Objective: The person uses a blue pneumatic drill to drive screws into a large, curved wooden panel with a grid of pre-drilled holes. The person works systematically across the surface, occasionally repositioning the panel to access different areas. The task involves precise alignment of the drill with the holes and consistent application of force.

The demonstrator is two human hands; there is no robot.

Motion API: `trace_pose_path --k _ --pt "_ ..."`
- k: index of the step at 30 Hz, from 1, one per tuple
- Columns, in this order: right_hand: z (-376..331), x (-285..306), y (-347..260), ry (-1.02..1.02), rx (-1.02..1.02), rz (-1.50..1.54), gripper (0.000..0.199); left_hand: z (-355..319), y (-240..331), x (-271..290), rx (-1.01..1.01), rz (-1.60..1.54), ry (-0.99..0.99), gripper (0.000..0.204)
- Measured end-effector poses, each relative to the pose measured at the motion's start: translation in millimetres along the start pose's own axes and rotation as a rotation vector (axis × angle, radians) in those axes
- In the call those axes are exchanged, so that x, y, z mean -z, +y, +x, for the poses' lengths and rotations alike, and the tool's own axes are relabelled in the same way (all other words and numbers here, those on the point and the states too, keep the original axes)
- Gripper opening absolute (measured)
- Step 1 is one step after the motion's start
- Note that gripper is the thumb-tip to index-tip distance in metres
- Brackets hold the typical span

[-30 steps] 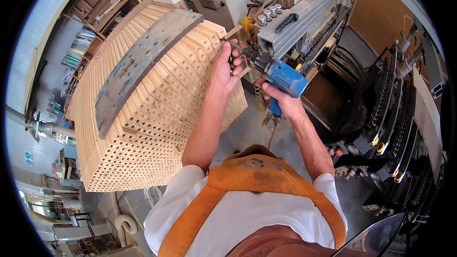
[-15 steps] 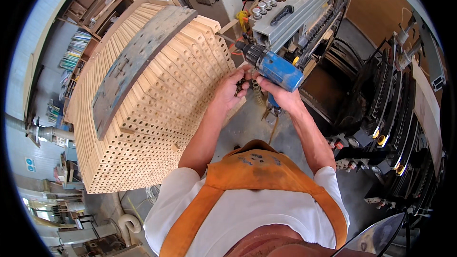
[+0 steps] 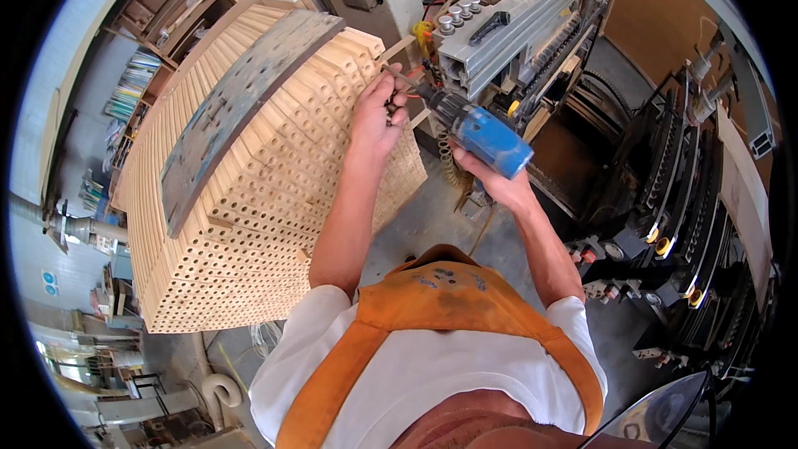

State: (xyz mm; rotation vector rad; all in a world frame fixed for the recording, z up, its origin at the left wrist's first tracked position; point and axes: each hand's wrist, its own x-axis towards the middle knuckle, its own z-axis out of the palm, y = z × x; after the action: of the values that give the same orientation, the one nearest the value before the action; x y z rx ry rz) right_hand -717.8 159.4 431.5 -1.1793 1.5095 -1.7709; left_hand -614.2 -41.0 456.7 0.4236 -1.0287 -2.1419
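My right hand is wrapped round a blue power drill with a black chuck. The drill tilts up and to the left, its tip at the far right edge of a large stack of pale wooden pieces. Rows of round holes cover the stack's facing side. My left hand is raised against that side, close to the drill's tip. Its fingers are curled round several small dark metal pieces, too small to name. The thumb and fingertips pinch near a hole; what sits between them is hidden.
A dark worn board lies across the top of the stack. Beyond the drill stands a machine with a grey metal beam. Black machinery with yellow-ringed knobs fills the right. A coiled hose hangs behind the drill.
My left hand has moved up and left, from beside the drill to the far right edge of the stack. The drill has tilted, its tip now near that hand.
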Motion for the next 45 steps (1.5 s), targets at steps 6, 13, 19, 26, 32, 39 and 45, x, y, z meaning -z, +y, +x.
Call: trace_pose_path --k 6,13,19,26,32,39,45 --pt "-7 32 5 -0.090 -0.230 0.437 0.032 -8 2 17 0.089 -0.212 -0.125 0.026" --pt "-8 36 15 -0.084 -0.173 0.379 0.032 -9 6 1 0.086 0.206 -0.021 0.031" --pt "-11 19 5 -0.033 -0.064 0.226 0.029 -5 17 -13 0.028 0.132 -0.056 0.032" --pt "5 3 -4 0.020 -0.076 0.246 0.025 8 24 -25 -0.041 0.103 0.000 0.032" --pt "32 -9 -4 0.010 -0.110 0.316 0.020 7 19 -24 -0.035 -0.090 -0.041 0.030" --pt "43 -1 -26 -0.043 -0.101 0.168 0.015 10 16 -22 -0.051 -0.087 -0.007 0.029" --pt "43 -2 -22 -0.042 -0.037 0.071 0.015 13 16 -21 -0.070 -0.081 -0.015 0.028"
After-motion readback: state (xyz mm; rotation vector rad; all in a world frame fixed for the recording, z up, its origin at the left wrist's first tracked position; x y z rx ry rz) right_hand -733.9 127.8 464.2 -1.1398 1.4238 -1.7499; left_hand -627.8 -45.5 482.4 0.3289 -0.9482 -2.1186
